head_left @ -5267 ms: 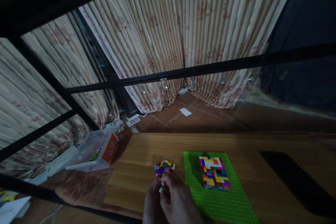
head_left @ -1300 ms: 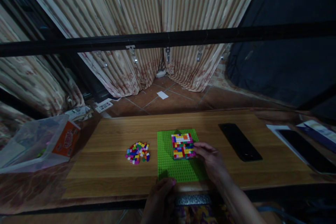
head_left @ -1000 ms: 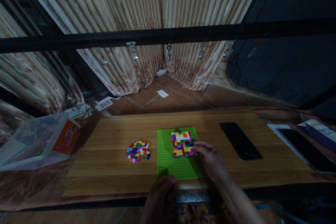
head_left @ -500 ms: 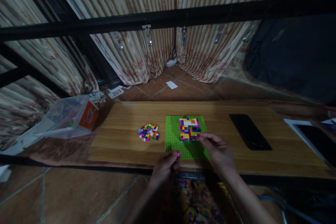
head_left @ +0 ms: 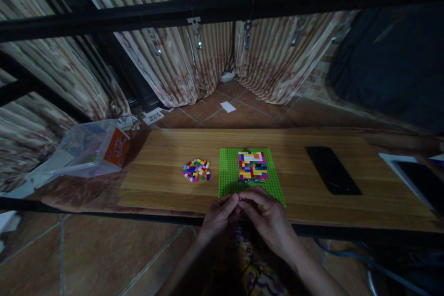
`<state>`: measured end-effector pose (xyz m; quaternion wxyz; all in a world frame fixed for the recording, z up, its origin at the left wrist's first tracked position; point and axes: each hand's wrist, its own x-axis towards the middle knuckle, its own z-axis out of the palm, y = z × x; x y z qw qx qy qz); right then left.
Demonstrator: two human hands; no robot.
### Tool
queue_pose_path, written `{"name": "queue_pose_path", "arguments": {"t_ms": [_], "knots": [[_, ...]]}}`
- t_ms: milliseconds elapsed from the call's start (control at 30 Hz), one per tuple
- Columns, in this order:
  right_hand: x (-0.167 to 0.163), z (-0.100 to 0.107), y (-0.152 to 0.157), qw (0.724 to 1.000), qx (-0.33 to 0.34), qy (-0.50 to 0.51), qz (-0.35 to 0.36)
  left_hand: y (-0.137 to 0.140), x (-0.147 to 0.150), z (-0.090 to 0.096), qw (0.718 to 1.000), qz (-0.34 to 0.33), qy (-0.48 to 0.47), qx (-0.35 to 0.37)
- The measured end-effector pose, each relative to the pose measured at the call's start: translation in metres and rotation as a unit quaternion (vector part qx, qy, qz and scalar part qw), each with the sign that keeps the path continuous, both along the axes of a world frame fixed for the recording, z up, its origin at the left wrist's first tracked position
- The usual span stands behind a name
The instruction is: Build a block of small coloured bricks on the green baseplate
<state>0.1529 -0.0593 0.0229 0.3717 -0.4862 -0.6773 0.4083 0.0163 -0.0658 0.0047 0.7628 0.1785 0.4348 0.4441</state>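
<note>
My left hand point(head_left: 220, 215) pinches a small pink toy brick point(head_left: 239, 198) over the front edge of a green studded baseplate point(head_left: 227, 173). My right hand point(head_left: 267, 215) meets it there, thumb and forefinger closed on the same brick, which the fingertips mostly cover. On the baseplate, just beyond the hands, sits a block of built-up bricks point(head_left: 252, 166) in rows of many colours, with a white patch towards its far side. To the left, a loose pile of coloured bricks point(head_left: 196, 169) lies on the wooden board point(head_left: 166, 148).
A black phone-like slab point(head_left: 332, 170) lies on the board's right part. Further right is another dark flat device point(head_left: 419, 182) on something white. A clear plastic box point(head_left: 83, 150) with an orange label stands at the left. A dark bar point(head_left: 222, 7) crosses beyond the board.
My right hand has left the near right corner of the brick block and come down and left to my left hand. Its fingertips now close on the pink brick. The view has shifted slightly.
</note>
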Motion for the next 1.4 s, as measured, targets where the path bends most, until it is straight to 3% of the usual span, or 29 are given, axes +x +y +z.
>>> {"name": "queue_pose_path", "arguments": {"t_ms": [467, 533, 700, 800, 1100, 1400], "knots": [[0.011, 0.006, -0.003, 0.999, 0.038, 0.01, 0.022, 0.004, 0.007, -0.001, 1.0, -0.014, -0.002, 0.017], [0.015, 0.002, 0.001, 0.999, 0.048, 0.014, -0.003, 0.005, 0.008, -0.003, 1.0, -0.008, 0.011, 0.006], [0.032, -0.018, 0.03, 0.977, 0.097, 0.025, -0.19, 0.003, 0.004, -0.012, 0.999, 0.001, 0.018, -0.051], [0.04, -0.029, 0.051, 0.965, 0.096, 0.018, -0.242, 0.001, 0.001, -0.015, 0.998, -0.01, 0.018, -0.059], [0.043, -0.047, 0.071, 0.962, 0.096, 0.03, -0.255, 0.003, -0.004, -0.014, 0.996, -0.017, 0.026, -0.081], [0.037, -0.052, 0.073, 0.952, 0.027, 0.136, -0.272, 0.002, -0.006, -0.021, 0.994, -0.001, 0.02, -0.11]]}}
